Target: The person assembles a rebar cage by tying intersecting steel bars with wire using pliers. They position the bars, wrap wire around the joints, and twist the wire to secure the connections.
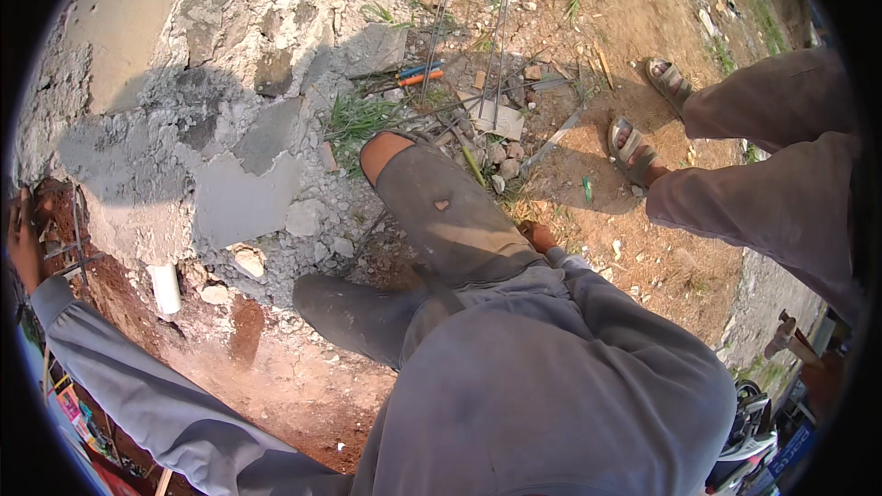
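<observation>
My left hand [26,243] reaches out to the far left, its fingers stretched out beside thin steel bars [79,225] that stick out of the red earth. It seems to hold nothing, though the dark rim of the picture cuts off part of it. Down beside my bent leg is my right hand [537,236], close to the dirt. Its fingers look curled in, and what they hold, if anything, is hidden. Between my left arm and my knees, a short white pipe [165,288] pokes from the edge of the rough concrete [246,197].
Another person's legs [763,179] in brown trousers and sandals stand at the right. Below them, a hand holds a hammer [791,338]. A steel rebar frame [503,28] lies ahead, near orange [421,78] and blue handle-like rods, stones and grass [354,124]. A motorcycle [749,441] stands lower right.
</observation>
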Demonstrator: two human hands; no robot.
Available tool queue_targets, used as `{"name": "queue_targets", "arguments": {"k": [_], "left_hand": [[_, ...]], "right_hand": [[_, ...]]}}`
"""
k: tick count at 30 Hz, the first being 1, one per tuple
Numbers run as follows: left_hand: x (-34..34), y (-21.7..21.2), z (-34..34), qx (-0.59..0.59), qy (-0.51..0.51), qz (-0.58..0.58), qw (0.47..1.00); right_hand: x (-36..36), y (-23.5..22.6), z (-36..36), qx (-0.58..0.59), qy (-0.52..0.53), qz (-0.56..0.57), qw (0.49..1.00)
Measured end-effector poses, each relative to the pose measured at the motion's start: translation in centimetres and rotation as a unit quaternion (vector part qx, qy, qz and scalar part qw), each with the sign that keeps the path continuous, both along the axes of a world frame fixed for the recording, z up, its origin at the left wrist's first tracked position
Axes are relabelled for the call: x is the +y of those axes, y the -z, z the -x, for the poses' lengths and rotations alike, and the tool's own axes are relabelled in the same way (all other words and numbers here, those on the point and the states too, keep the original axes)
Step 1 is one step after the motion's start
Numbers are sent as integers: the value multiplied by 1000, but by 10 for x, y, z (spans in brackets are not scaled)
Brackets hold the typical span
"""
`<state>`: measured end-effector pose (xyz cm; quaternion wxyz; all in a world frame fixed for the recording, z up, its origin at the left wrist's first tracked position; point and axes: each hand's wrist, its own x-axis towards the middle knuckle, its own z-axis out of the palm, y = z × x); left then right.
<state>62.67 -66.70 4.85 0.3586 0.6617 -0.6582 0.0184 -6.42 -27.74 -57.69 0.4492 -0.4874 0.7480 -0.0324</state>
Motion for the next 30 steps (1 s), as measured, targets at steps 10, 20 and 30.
{"name": "queue_targets", "arguments": {"k": [10,20,30], "left_hand": [[-12,20,-49,123,20,-57,991],[-17,21,-23,102,28,-39,994],[-2,18,-27,42,-58,-46,996]], "right_hand": [[-59,-29,-29,-46,-9,33,998],[-80,3,-45,-79,-32,146,986],[-160,-40,-1,6,161,243,957]]}}
